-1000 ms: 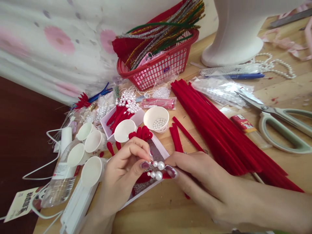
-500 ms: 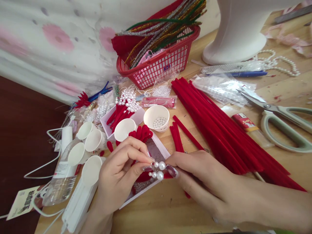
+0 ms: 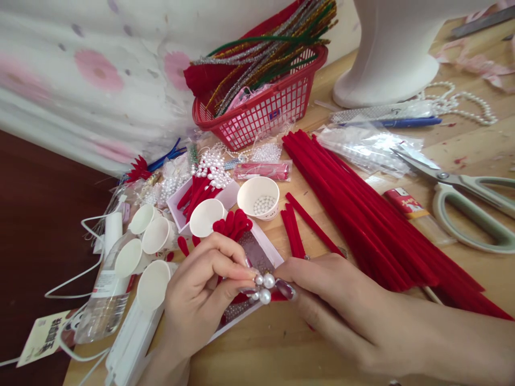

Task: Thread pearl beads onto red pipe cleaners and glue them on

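Both hands meet at the fingertips, with no slack in either pinch. Left hand: thumb and forefinger pressed together on the left end of a small cluster of glossy white round pearl-like beads. Right hand: thumb and forefinger brought together at the right end; exact contact hidden by the fingers. Cluster sits between the two, over the near right edge of a pale lilac shallow rectangular tray.

Handling, as a judgement: right hand best as the fixed anchor, left doing the fine work. Light pinch; smooth round beads likely slip or roll if squeezed off-centre. Staying over the tray should catch strays.

Materials: beads hard, shiny, larger on the right, smaller toward the left. Tray holds tiny loose beads, with red fuzzy looped pieces at its far end. Just beyond, a white round paper cup with loose white beads inside. Right of that, long straight red velvety strips in a bundle, soft pile. Further right, grey-green-handled metal scissors, blades apart. Farther back, red plastic lattice basket. All on a smooth pale wood worktop.
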The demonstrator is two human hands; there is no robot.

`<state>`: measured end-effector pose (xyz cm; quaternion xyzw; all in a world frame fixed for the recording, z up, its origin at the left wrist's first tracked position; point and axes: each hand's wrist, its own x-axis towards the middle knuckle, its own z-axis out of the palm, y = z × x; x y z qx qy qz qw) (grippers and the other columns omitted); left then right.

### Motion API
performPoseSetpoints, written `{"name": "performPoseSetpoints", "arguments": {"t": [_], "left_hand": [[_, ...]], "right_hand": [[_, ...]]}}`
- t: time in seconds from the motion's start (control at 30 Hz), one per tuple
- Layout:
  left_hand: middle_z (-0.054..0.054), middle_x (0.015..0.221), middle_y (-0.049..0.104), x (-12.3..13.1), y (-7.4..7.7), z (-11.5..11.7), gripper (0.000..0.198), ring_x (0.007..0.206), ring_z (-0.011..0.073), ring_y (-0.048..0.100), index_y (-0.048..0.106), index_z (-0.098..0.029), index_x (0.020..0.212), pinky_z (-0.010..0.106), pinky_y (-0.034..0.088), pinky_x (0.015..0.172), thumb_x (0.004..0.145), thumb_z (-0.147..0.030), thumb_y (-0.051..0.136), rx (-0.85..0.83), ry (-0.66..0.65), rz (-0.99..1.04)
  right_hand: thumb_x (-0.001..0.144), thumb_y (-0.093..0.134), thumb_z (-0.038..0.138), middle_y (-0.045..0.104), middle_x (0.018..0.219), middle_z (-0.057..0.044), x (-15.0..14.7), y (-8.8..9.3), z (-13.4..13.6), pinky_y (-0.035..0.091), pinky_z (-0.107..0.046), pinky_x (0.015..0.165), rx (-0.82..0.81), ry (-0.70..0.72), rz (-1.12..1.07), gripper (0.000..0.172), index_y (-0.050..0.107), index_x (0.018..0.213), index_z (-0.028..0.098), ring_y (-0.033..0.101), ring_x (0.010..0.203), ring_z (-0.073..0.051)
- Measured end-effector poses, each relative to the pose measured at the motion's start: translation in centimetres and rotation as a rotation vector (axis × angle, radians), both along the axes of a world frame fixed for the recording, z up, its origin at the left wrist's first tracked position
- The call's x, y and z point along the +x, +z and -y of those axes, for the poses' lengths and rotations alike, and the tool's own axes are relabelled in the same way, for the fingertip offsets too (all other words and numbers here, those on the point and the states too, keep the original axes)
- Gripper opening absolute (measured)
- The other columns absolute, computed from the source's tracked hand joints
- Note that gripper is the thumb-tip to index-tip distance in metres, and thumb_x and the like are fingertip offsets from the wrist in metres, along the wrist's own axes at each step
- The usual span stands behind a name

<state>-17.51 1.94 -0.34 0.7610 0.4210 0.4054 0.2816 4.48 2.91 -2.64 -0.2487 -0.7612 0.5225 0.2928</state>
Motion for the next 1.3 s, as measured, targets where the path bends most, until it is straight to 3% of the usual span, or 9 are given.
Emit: {"name": "performPoseSetpoints", "arguments": {"t": [0.3,0.47,0.6,0.7,0.87,0.97,1.07,1.2,1.3], "left_hand": [[0.002,0.084,0.07,0.1,0.0,0.0,0.007,0.074,0.0148,0.065,0.076,-0.024,0.086,0.024,0.053,0.063,0.091,-0.024,0.071,-0.075,0.036,0.057],[0.003,0.096,0.073,0.2,-0.2,-0.1,0.021,0.078,0.015,0.065,0.073,-0.029,0.114,0.025,0.055,0.07,0.099,-0.028,0.059,-0.214,0.03,0.258],[0.004,0.1,0.071,0.5,0.2,0.0,0.022,0.092,0.0174,0.065,0.073,-0.028,0.115,0.027,0.053,0.08,0.099,-0.03,0.059,-0.152,-0.025,0.148],[0.005,0.1,0.068,0.6,0.5,0.1,0.026,0.091,0.0169,0.064,0.075,-0.025,0.112,0.028,0.052,0.082,0.102,-0.032,0.052,-0.095,-0.067,0.083],[0.006,0.104,0.068,0.7,0.9,0.2,0.023,0.103,0.0202,0.062,0.08,-0.027,0.098,0.034,0.05,0.095,0.099,-0.023,0.057,-0.009,0.173,0.056],[0.006,0.108,0.071,2.0,1.4,1.0,0.014,0.108,0.0222,0.064,0.079,-0.029,0.102,0.034,0.054,0.094,0.091,-0.028,0.071,-0.065,0.193,0.25],[0.003,0.102,0.075,4.6,1.6,2.5,0.028,0.099,0.0215,0.07,0.078,-0.03,0.104,0.032,0.058,0.089,0.077,-0.027,0.085,-0.214,0.202,0.466],[-0.001,0.093,0.079,8.0,0.8,3.9,0.017,0.086,0.0166,0.074,0.079,-0.031,0.094,0.024,0.061,0.077,0.082,-0.019,0.08,-0.286,0.229,0.653],[-0.003,0.094,0.081,9.2,-0.2,4.2,0.023,0.086,0.0152,0.075,0.078,-0.034,0.097,0.021,0.062,0.076,0.082,-0.016,0.079,-0.258,0.256,0.784]], "right_hand": [[0.092,0.039,0.01,0.061,0.067,-0.002,0.2,0.2,0.2,0.045,-0.024,0.05,0.054,-0.096,0.004,0.023,0.061,0.092,0.017,0.054,0.054,-0.015],[0.099,0.042,0.014,0.059,0.07,0.002,0.3,0.2,0.0,0.05,-0.021,0.055,0.014,-0.12,-0.055,0.019,0.058,0.092,0.022,0.057,0.059,-0.013],[0.105,0.04,0.016,0.055,0.072,0.004,0.2,-0.3,0.3,0.047,-0.017,0.056,0.019,-0.094,-0.071,0.02,0.055,0.094,0.025,0.055,0.061,-0.011],[0.106,0.04,0.016,0.056,0.074,0.005,0.3,-1.0,0.6,0.047,-0.016,0.06,0.105,-0.113,-0.113,0.02,0.054,0.098,0.027,0.054,0.063,-0.01],[0.108,0.04,0.026,0.06,0.078,0.003,0.5,-1.6,0.9,0.05,-0.019,0.061,0.175,-0.201,-0.153,0.014,0.054,0.108,0.029,0.058,0.064,-0.012],[0.108,0.038,0.024,0.057,0.075,0.002,0.5,-1.3,0.9,0.048,-0.02,0.055,0.172,-0.221,-0.214,0.018,0.055,0.103,0.027,0.053,0.059,-0.012],[0.107,0.042,0.023,0.062,0.075,0.0,0.8,-1.0,1.3,0.052,-0.022,0.056,0.249,-0.274,-0.191,0.018,0.059,0.103,0.026,0.059,0.06,-0.014],[0.103,0.049,0.03,0.073,0.099,-0.009,2.0,-1.6,2.3,0.061,-0.028,0.064,0.315,-0.354,-0.071,0.02,0.062,0.117,0.025,0.072,0.08,-0.022],[0.102,0.052,0.032,0.073,0.11,-0.011,2.7,-2.3,2.8,0.064,-0.032,0.071,0.307,-0.366,-0.033,0.025,0.062,0.124,0.025,0.073,0.093,-0.026]]}}
